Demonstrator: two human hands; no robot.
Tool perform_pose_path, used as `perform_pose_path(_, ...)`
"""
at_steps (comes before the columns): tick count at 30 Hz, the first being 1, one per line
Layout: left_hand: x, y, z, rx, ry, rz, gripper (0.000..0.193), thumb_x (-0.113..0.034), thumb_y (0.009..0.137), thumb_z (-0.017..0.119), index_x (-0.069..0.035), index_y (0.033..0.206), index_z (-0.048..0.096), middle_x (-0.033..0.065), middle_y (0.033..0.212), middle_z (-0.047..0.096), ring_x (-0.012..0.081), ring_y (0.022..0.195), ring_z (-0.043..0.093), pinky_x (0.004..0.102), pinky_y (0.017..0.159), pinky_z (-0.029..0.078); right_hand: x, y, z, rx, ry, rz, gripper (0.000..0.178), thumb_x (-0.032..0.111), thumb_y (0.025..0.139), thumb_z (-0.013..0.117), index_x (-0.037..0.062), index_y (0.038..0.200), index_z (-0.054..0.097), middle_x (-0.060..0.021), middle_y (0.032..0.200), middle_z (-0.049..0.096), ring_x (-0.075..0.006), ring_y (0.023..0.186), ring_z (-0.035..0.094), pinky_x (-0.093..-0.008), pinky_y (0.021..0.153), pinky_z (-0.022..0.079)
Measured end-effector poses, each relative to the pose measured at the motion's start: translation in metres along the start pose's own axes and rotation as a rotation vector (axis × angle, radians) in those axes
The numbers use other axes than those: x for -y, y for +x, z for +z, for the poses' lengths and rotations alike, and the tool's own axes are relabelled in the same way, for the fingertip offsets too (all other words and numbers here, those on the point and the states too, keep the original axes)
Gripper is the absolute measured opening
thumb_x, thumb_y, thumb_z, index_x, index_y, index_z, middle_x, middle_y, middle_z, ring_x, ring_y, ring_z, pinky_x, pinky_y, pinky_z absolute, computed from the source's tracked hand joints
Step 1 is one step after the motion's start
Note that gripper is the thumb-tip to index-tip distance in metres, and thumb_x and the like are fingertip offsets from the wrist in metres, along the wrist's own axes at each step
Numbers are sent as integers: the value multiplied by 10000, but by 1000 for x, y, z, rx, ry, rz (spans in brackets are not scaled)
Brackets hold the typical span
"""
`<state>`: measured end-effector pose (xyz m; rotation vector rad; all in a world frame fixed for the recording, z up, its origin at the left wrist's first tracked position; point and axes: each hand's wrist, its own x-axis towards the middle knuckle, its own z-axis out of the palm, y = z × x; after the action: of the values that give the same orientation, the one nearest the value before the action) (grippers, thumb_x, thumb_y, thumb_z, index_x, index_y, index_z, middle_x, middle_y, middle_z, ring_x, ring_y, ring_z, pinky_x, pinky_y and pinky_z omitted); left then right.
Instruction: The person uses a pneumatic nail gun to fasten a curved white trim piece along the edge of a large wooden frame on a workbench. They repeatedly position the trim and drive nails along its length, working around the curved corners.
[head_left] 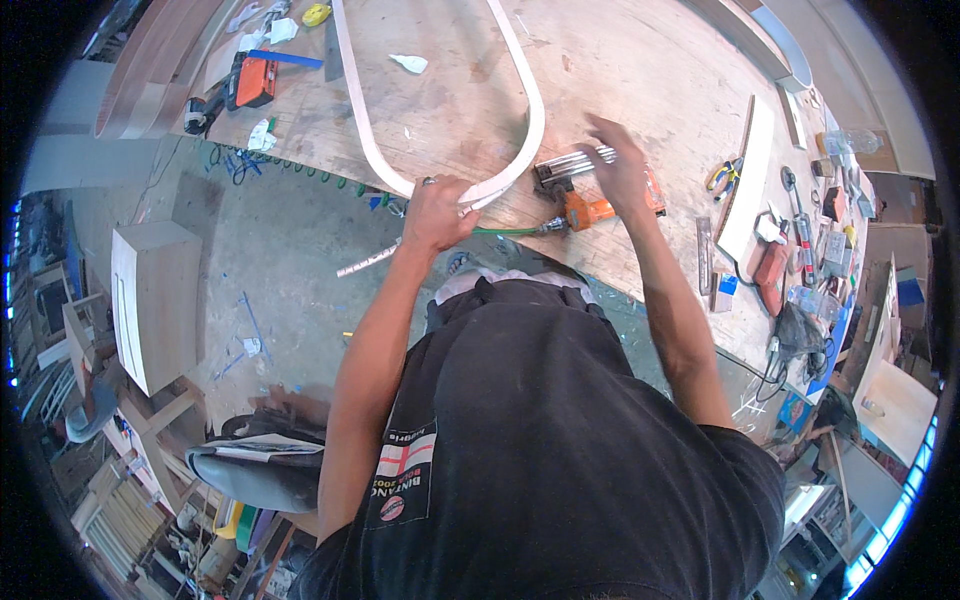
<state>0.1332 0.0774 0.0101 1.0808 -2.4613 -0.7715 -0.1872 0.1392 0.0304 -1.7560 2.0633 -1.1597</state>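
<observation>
A pale, U-shaped bent wooden strip (536, 110) lies on the workbench, its rounded end toward me. My left hand (438, 212) is closed around that near bend, at the bench edge. Below this hand a narrow, light marked strip (368, 262) sticks out over the floor; whether the hand holds it too, I cannot tell. On the bench to the right lies an orange nail gun (588, 210) with a silver magazine and a green air hose (508, 231). Over it hovers my right hand (622, 168), slightly blurred, fingers stretched apart and apparently not gripping the tool.
The plywood workbench (630, 80) carries a long white board (747, 180), pliers (724, 178) and a red power tool (772, 272) at right. An orange-and-black tool (252, 80) stands at the far left. A wooden box (155, 305) is on the floor at left.
</observation>
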Motion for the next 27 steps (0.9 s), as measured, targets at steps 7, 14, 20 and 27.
perform_pose_path(7,3,0,2,-11,20,18,342,-236,717,827,-52,998,764,147,966,741,363,967,693,497,916,499,-20,-123,8,-529,815,972,297,279,1034,723,-6,1033,642,-25,803,638,-125,700,632,-265,603,500)
perform_pose_path(14,-1,2,-5,17,61,23,384,-235,691,851,-28,1002,758,179,953,737,381,951,700,478,866,523,-34,-128,22,-457,957,1103,295,312,1004,773,54,1016,630,-19,865,654,-100,677,629,-267,531,459)
perform_pose_path(20,-5,5,-5,29,73,-8,418,-256,686,871,-29,1015,750,167,967,739,379,949,699,484,878,510,-56,-119,47,-684,753,1011,284,192,923,841,22,1094,691,-48,981,713,-131,781,655,-304,660,507)
perform_pose_path(27,-8,6,-12,109,162,-44,503,-292,700,885,-44,1107,726,165,1068,736,377,1053,682,518,948,475,-41,-107,50,-773,805,1105,336,91,867,817,-59,1138,686,-102,1106,715,-190,963,671,-347,881,535)
